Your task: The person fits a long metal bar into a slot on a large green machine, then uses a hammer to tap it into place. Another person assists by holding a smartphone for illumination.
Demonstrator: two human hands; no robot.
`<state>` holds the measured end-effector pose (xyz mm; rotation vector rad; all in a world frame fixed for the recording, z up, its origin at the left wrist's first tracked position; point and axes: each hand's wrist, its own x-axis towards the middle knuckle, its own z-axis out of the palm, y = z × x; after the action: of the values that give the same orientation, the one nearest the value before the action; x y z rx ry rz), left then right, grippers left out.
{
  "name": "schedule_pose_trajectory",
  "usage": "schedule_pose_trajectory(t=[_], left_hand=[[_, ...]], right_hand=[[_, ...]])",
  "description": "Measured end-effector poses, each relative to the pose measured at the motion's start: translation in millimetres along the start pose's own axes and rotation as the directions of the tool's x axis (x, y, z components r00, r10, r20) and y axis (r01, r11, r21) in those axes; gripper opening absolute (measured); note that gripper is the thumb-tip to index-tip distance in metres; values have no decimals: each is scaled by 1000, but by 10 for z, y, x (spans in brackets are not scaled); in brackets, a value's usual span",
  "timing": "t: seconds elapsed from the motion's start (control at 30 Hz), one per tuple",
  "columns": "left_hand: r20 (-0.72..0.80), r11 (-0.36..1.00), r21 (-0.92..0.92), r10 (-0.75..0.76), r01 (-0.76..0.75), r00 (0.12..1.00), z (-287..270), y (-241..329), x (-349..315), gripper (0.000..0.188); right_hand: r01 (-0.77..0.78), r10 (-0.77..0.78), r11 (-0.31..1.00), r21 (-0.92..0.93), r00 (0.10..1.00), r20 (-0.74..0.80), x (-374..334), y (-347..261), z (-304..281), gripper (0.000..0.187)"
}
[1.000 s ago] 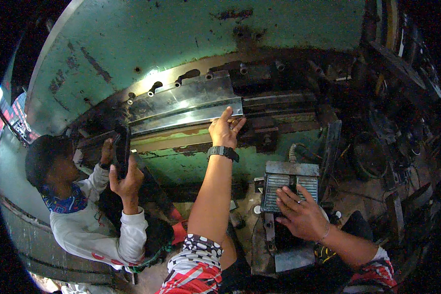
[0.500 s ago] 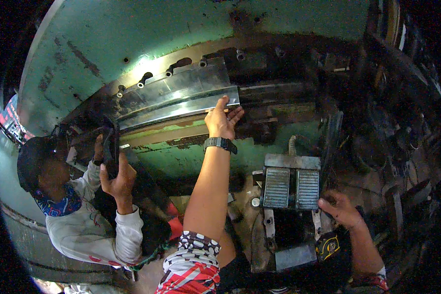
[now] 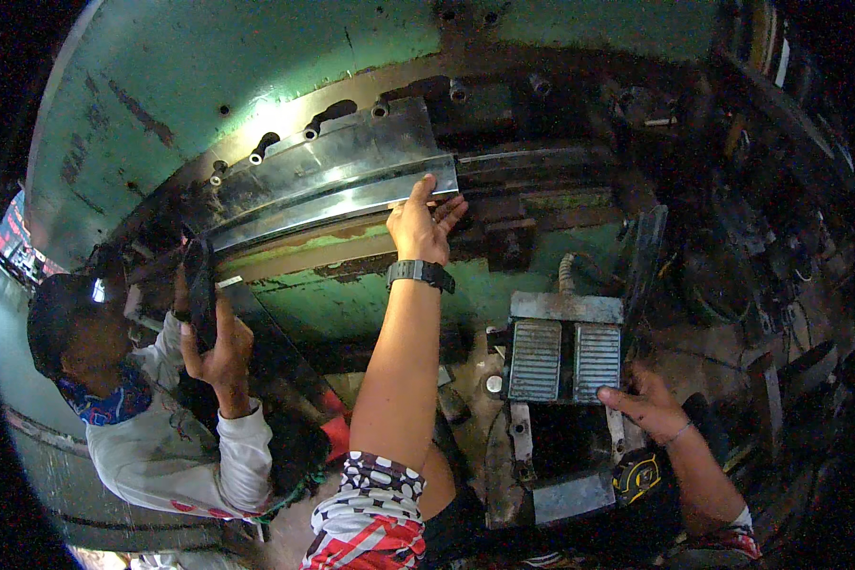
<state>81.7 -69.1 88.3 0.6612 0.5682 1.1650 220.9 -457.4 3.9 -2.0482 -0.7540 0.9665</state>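
Note:
My left hand (image 3: 422, 222) pinches the right end of a long shiny metal strip (image 3: 351, 195), thumb on its upper face and fingers beneath. The strip lies level along the machine's dark metal bar, its far end reaching toward a co-worker. A twin foot pedal (image 3: 536, 361) with two ribbed grey treads stands upright at lower right. My right hand (image 3: 648, 404) grips its right tread, the thumb over the lower right corner; the other fingers are partly hidden in shadow. A dark watch (image 3: 420, 275) circles my left wrist.
A co-worker (image 3: 152, 437) in a cap and white sleeves crouches at left, hands on a dark object (image 3: 200, 290) beside the strip. A green machine panel (image 3: 256, 57) with a row of bolts rises behind. A yellow-and-black tape measure (image 3: 636, 478) sits below the pedal.
My right thumb has moved left from the pedal's edge onto the right tread. My left hand keeps its pinch on the strip. A small light now shows on the co-worker's cap.

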Motion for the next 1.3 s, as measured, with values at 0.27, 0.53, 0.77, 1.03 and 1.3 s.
schedule_pose_trajectory(t=[0.27,0.53,0.77,1.03,1.3], left_hand=[[-75,1000,9,11,-10,997,-47,23,6,29],[-103,1000,-16,7,-9,995,-6,57,-7,32],[-87,999,-17,30,-31,996,-49,26,45,31],[-106,998,3,63,-63,992,-23,36,27,30],[-135,998,-7,67,-69,989,-29,25,59,28]], right_hand=[[64,-61,996,-60,997,50,-95,-170,-24,56],[118,-123,971,-209,992,-11,-111,-199,-13,48],[130,-126,987,-90,991,49,-130,-332,-31,50],[86,-84,982,-171,996,17,-33,-50,-34,72],[134,-135,975,-175,991,6,-21,-58,-7,47]])
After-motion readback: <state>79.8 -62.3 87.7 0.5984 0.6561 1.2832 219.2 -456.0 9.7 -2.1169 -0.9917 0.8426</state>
